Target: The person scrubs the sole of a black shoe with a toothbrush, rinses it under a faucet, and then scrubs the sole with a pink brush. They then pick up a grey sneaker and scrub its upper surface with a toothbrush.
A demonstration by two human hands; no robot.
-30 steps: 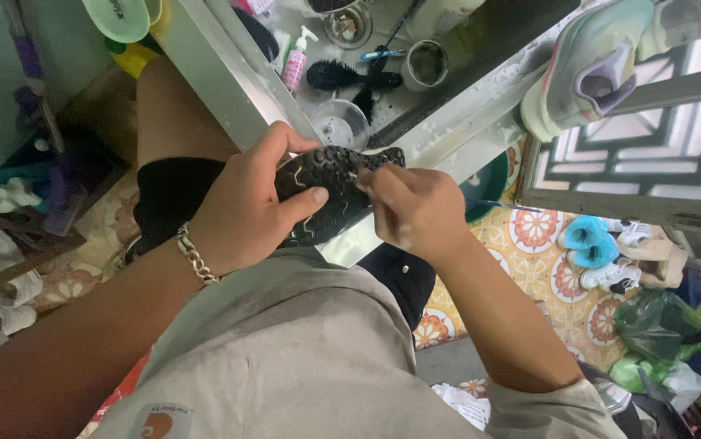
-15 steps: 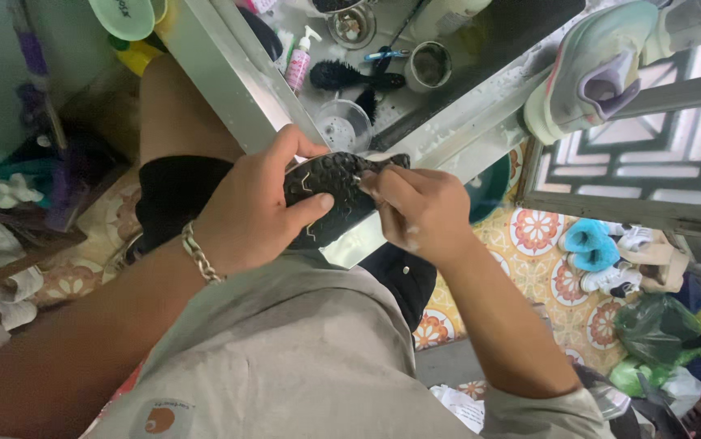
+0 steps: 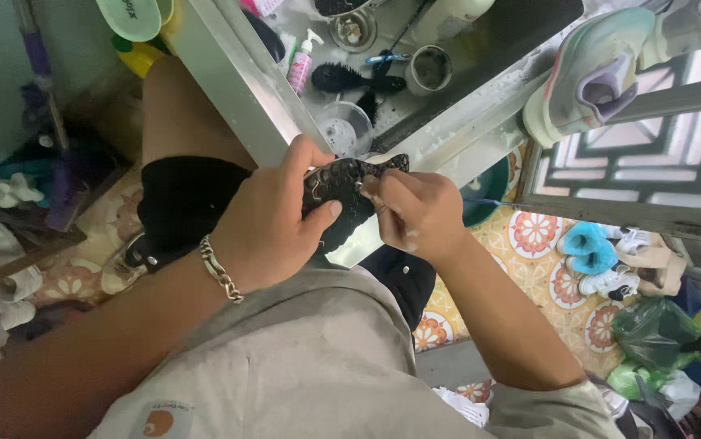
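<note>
Black shoe sole (image 3: 342, 195): left hand (image 3: 273, 223) is gripping it, tread up.
Right hand (image 3: 415, 211): is pinching a thin pick, scraping grooves.
Next: likely needing steady, precise strokes.

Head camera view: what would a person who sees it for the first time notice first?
In the middle, the left hand holds a black shoe with its patterned sole turned up, while the right hand works at the sole with a thin tool that is mostly hidden. Above them, a metal tray carries a black brush, a pink pump bottle and small cups. At the upper right, a pale green sneaker rests on a window grille.
</note>
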